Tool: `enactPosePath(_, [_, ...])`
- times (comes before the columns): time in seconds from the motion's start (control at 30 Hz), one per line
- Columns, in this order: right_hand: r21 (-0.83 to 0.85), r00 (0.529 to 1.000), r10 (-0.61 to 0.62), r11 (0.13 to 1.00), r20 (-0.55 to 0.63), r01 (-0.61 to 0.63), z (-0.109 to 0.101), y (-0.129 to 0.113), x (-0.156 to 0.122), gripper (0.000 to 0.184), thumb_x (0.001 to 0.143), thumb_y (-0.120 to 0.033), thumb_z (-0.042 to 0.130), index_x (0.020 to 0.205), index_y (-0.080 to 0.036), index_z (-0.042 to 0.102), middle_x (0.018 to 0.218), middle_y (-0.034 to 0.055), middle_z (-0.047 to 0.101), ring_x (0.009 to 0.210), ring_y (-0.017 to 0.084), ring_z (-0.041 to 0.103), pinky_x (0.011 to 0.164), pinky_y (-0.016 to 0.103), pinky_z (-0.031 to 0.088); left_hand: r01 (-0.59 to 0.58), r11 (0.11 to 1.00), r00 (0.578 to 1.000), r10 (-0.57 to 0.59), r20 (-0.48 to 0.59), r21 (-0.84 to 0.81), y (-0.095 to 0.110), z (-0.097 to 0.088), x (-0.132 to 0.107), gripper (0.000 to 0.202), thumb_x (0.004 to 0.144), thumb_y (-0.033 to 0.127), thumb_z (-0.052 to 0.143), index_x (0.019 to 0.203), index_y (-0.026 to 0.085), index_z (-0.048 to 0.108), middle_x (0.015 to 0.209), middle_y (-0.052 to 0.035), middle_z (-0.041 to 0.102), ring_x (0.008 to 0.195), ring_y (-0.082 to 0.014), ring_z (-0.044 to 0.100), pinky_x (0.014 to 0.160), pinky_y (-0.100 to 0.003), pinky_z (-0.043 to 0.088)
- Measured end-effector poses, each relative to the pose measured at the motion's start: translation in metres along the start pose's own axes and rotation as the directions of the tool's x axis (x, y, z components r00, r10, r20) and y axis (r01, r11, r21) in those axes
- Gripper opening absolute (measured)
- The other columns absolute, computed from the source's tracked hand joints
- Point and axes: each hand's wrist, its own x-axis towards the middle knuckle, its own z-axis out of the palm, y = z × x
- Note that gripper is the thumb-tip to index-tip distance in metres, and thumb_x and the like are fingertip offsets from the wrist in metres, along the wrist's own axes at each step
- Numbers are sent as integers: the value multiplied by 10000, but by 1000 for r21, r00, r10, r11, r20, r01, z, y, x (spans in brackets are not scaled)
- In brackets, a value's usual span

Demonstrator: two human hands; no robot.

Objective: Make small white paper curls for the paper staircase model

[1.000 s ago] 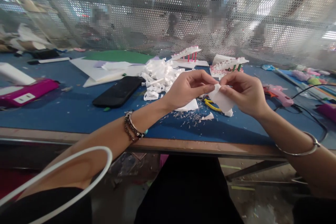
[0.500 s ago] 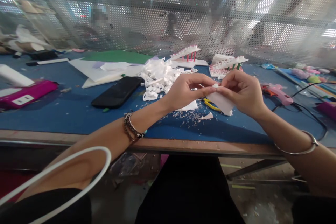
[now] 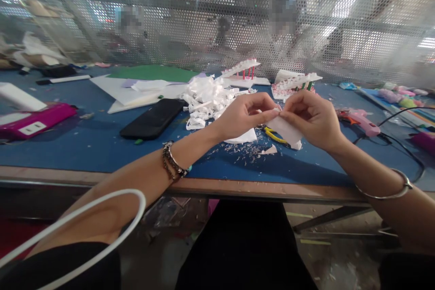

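My left hand (image 3: 243,115) and my right hand (image 3: 311,118) meet above the blue table (image 3: 84,145), both pinched on one small white foam piece (image 3: 287,130). The piece hangs down from my right fingers; my left thumb and forefinger grip its upper left edge. White scraps and crumbs (image 3: 249,149) lie on the table right under my hands. Yellow-handled pliers (image 3: 273,136) lie partly hidden behind the piece.
A heap of white foam strips (image 3: 207,95), a black phone (image 3: 152,118), white and green sheets (image 3: 149,79), a magenta case (image 3: 34,120), two toothed foam models (image 3: 295,84), a pink glue gun (image 3: 362,122) with black cable. A perforated screen stands behind.
My hands have stayed together on the foam piece, with only small shifts of the fingers along its top edge.
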Motion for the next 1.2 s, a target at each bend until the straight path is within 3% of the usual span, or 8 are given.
enactPosePath(0.13, [-102, 994, -107, 989, 6, 107, 0, 1, -1, 183, 758, -251, 621, 923, -219, 549, 751, -27, 606, 646, 84, 571, 591, 214, 486, 73, 994, 997, -76, -33, -83, -3, 2, 2, 224, 749, 336, 638, 720, 128, 558, 601, 38, 481, 524, -35, 411, 469, -167, 313])
enactPosePath(0.27, [-293, 970, -236, 924, 61, 244, -4, -2, 1, 107, 783, -219, 594, 890, -226, 600, 798, -13, 650, 706, 101, 596, 637, 233, 488, 126, 982, 991, -131, -26, -141, -2, 1, 2, 245, 726, 343, 659, 705, 125, 550, 614, 31, 498, 539, -39, 423, 488, -171, 317])
enactPosePath(0.6, [-433, 905, -400, 797, 144, 420, -12, 2, 0, 95, 837, -194, 518, 881, -233, 593, 818, 2, 649, 763, 119, 607, 676, 262, 490, 225, 967, 974, -221, 42, -122, -2, 1, 1, 252, 724, 368, 649, 690, 132, 569, 609, 29, 523, 539, -44, 446, 503, -179, 346])
enactPosePath(0.77, [-442, 936, -336, 827, 107, 348, -11, 0, 1, 46, 836, -203, 521, 832, -207, 567, 752, 1, 614, 661, 95, 569, 611, 234, 463, 153, 986, 988, -154, -6, -66, -5, 4, 0, 232, 736, 362, 634, 767, 132, 630, 644, 11, 586, 569, -57, 499, 524, -183, 386])
enactPosePath(0.97, [-449, 963, -270, 858, 21, 250, -8, 0, 2, 58, 807, -240, 563, 768, -199, 549, 712, -5, 616, 642, 99, 565, 584, 228, 449, -77, 981, 979, 108, -175, 177, -5, 11, -5, 190, 806, 296, 575, 871, 150, 678, 855, -45, 673, 777, -107, 594, 649, -200, 458])
enactPosePath(1.07, [-437, 967, -252, 875, -48, 206, -4, 1, 1, 76, 800, -254, 571, 750, -202, 547, 698, -10, 619, 631, 100, 566, 574, 229, 455, -138, 972, 975, 167, -146, 192, -4, 13, -7, 210, 800, 306, 586, 930, 164, 670, 923, -54, 667, 842, -122, 598, 697, -214, 476])
enactPosePath(1.2, [-375, 969, -203, 917, -143, 136, 0, -1, -1, 83, 797, -269, 575, 741, -211, 554, 701, -3, 622, 618, 106, 563, 552, 239, 464, -136, 979, 977, 158, -141, 155, -3, 14, -7, 220, 786, 290, 607, 975, 192, 660, 964, -44, 655, 884, -121, 584, 735, -216, 474])
